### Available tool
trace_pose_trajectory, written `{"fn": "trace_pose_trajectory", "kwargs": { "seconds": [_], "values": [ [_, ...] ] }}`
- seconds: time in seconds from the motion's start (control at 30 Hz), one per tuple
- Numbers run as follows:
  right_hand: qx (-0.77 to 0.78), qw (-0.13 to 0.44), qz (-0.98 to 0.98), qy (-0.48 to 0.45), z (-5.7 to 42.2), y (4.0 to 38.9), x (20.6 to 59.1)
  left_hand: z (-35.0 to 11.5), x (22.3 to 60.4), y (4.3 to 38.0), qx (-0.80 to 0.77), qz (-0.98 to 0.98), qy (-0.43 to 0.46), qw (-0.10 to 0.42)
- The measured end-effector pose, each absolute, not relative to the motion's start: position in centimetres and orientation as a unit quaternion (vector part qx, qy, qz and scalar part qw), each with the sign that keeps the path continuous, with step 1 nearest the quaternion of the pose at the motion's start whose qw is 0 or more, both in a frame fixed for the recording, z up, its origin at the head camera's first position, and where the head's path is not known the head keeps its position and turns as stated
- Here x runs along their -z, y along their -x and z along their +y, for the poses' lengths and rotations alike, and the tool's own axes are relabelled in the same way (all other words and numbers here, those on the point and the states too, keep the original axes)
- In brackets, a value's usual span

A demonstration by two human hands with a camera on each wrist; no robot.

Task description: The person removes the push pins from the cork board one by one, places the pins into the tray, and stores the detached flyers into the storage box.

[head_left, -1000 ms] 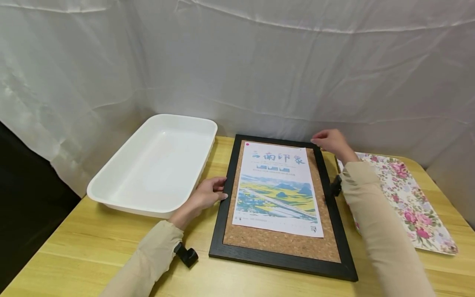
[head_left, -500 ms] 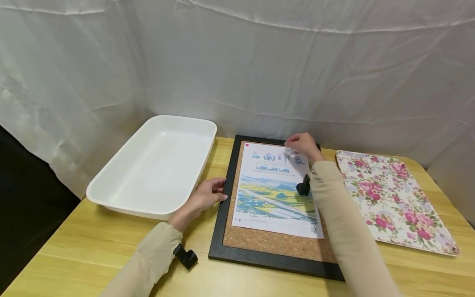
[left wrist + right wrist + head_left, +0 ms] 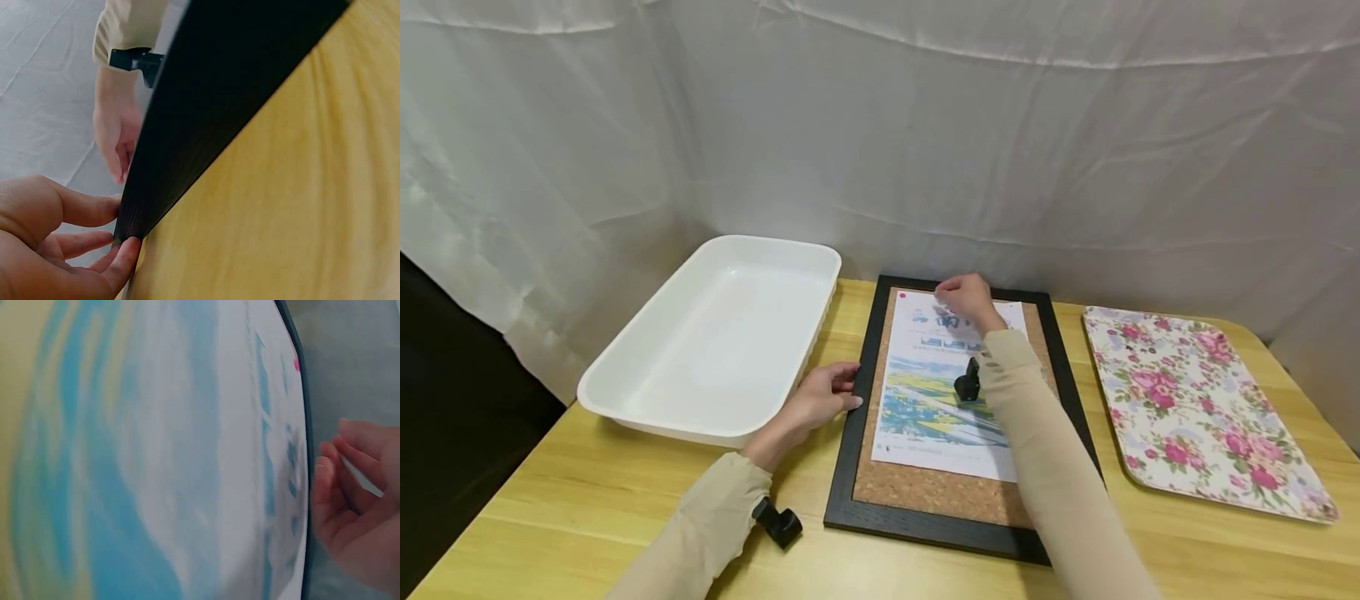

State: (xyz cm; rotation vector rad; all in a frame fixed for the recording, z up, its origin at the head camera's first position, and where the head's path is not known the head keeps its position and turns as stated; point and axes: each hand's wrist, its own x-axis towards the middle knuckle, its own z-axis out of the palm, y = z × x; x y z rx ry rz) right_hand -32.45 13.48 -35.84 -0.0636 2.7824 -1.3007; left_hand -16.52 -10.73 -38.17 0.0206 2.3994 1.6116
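Observation:
A black-framed cork board (image 3: 936,492) lies on the table with a landscape poster (image 3: 917,417) on it. The poster's top left corner carries a pink pushpin (image 3: 902,296). My left hand (image 3: 820,396) holds the frame's left edge between thumb and fingertips; in the left wrist view its fingers (image 3: 87,209) meet the dark side of the frame. Over the poster's top edge, my right hand (image 3: 968,298) hovers with loosely bent fingers. In the right wrist view, thumb and fingers (image 3: 324,487) come close together, with nothing visible between them. The right forearm hides the poster's lower right.
A deep white tray (image 3: 707,333) stands left of the board, close to the left forearm. On the right lies a flat floral tray (image 3: 1210,417) with small dark items (image 3: 1152,351) near its top. A grey curtain (image 3: 925,150) hangs behind the table (image 3: 572,517).
The right hand has moved left from the board's top right corner, along its top edge toward the pink pushpin. The left hand stays at the frame's left edge.

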Motion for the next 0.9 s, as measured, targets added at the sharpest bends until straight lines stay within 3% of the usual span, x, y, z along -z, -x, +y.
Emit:
{"fn": "trace_pose_trajectory", "kwargs": {
  "seconds": [0.2,0.9],
  "values": [
    [0.424,-0.003,0.905,0.025,11.8,33.0,36.7,-10.8,38.1,16.3,-0.553,0.824,0.000,0.124],
    [0.421,0.023,0.906,0.024,9.8,33.6,37.0,-10.4,38.0,16.1,-0.561,0.819,-0.009,0.118]
  ]
}}
